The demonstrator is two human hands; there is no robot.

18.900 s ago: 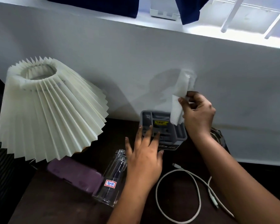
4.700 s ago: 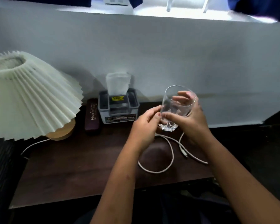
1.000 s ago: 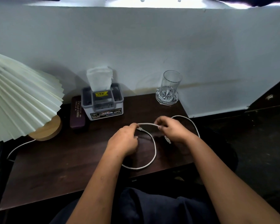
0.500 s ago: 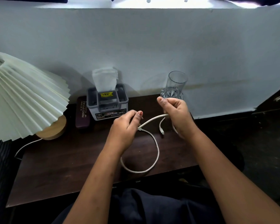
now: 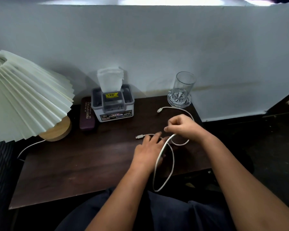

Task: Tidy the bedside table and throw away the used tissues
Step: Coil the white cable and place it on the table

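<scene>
Counter (image 5: 70, 164), dark wood. Lamp (image 5: 23, 97), 9 o'clock. Tissue box (image 5: 113, 107), 11 o'clock, tissue (image 5: 109, 80) standing upright. Glass (image 5: 183, 85), 1 o'clock. White cable (image 5: 157, 190), centre, looped: my right grip (image 5: 185, 127) pinches it; my left grip (image 5: 148, 150) released, fingers flat on it.

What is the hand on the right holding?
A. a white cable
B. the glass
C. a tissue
A: the right hand pinches the white cable above the table, while the glass stands apart at the back by the wall.
</scene>
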